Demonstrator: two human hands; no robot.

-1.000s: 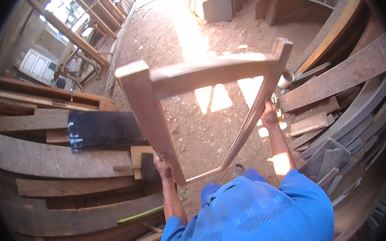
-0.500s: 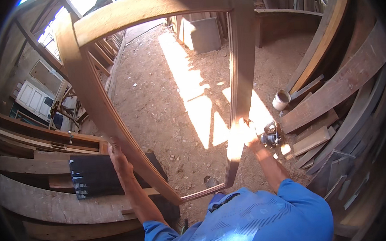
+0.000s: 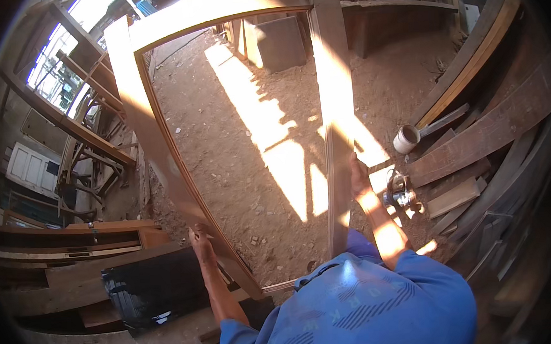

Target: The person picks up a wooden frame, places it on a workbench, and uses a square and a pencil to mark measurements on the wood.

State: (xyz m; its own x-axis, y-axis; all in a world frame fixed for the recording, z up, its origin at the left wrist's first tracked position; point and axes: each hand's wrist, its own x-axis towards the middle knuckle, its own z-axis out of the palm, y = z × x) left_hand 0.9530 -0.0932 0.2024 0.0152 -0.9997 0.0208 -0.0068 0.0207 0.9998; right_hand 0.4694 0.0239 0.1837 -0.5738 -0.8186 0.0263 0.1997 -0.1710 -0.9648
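A large rectangular wooden frame (image 3: pixel 335 81) stretches out ahead of me, its near end close to my shirt and its far crossbar at the top of the view. My left hand (image 3: pixel 202 242) is closed on the outer edge of its left side piece, near the lower end. On the right, my right hand (image 3: pixel 360 179) grips the outer edge of the other side piece, with some fingers hidden behind the wood. Through the frame's opening I see the dirt ground, crossed by bright sunlit patches.
A circular-saw-like power tool (image 3: pixel 400 195) lies on the ground right of my right hand, near a white bucket (image 3: pixel 406 139). Planks (image 3: pixel 495 121) are stacked along the right. Boards (image 3: pixel 72 282) and a black sheet (image 3: pixel 149 286) lie at left; a grey panel (image 3: pixel 280 44) leans ahead.
The frame has turned slightly, its far left corner shifting right and its far right corner left. My left hand has moved right and nearer with it; my right hand remains on its side piece.
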